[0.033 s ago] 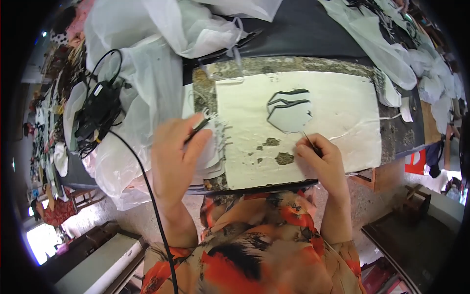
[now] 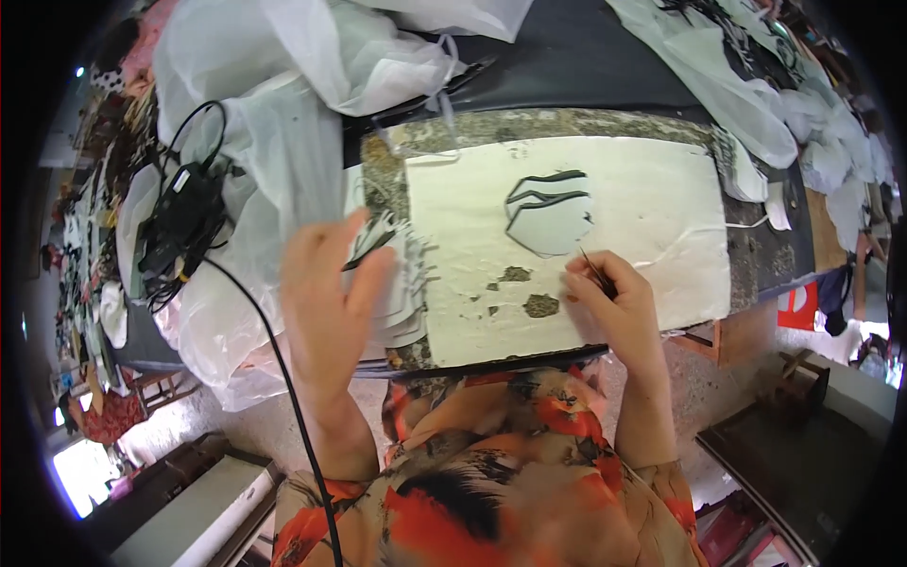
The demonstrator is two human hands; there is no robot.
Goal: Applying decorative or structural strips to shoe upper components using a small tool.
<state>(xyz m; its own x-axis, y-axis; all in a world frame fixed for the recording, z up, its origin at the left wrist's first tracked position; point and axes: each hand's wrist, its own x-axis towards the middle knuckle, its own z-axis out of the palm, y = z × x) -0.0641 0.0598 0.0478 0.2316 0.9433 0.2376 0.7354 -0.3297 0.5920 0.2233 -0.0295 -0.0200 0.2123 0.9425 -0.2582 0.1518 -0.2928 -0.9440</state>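
On the white sheet (image 2: 652, 217) lies a pale grey rounded piece (image 2: 557, 230) with dark wavy strips (image 2: 553, 199) across its upper part. My right hand (image 2: 619, 302) pinches a thin pointed tool (image 2: 593, 269) just below that piece; its exact kind is unclear. To the left, my left hand (image 2: 326, 307) is over a stack of white fringed pieces (image 2: 406, 293), its thumb and forefinger apart. Dark strips (image 2: 370, 244) show between those fingertips, lying over the stack's upper end. The left hand is slightly smeared by motion.
A speckled worn board (image 2: 567, 123) lies under the sheet, on a black tabletop (image 2: 586, 66). White plastic bags (image 2: 274, 142) and a black power adapter (image 2: 189, 198) crowd the left. Its cable (image 2: 274, 340) runs down past my left forearm. More plastic (image 2: 699, 85) lies at the far right.
The view has shifted slightly, moving the scene a little left. My left hand's fingers have shifted over the stack. My right hand keeps the tool near the grey piece, which lies as before.
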